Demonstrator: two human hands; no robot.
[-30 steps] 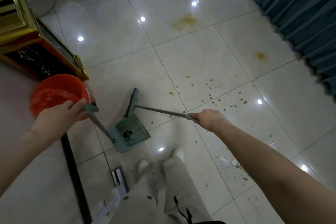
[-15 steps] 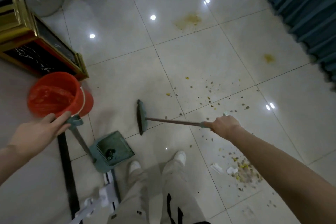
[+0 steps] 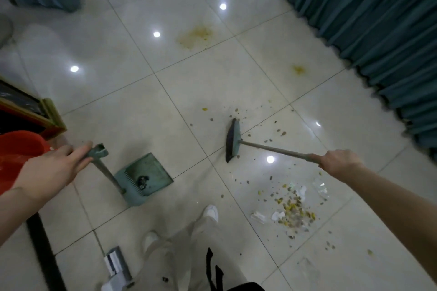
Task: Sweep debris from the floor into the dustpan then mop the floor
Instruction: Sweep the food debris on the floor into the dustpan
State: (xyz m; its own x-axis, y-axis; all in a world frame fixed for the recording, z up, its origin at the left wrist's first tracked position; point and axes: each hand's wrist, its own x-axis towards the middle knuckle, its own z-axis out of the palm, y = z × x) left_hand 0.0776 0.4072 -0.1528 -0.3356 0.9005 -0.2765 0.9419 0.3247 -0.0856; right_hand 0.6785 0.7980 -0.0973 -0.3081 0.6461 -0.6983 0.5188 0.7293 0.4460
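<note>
Head view | left hand (image 3: pixel 52 170) fingers hold dustpan (image 3: pixel 147 177) handle | right hand (image 3: pixel 339 163) fingers curled round broom (image 3: pixel 233 140) handle

We see a floor (image 3: pixel 132 111) of smooth, glossy tile that mirrors the lamps, dulled only at its yellowish stains. The dustpan (image 3: pixel 151 172) looks like matt green plastic, grimy inside. The broom (image 3: pixel 233 140) has a plastic head on a dull, metal-looking shaft. The bucket (image 3: pixel 21 149) is red plastic with a soft sheen. The curtain (image 3: pixel 369 19) is pleated matt cloth and the trousers (image 3: pixel 179 250) are pale cloth. Among the debris (image 3: pixel 293 210) we make out crumpled paper and clear film.
</note>
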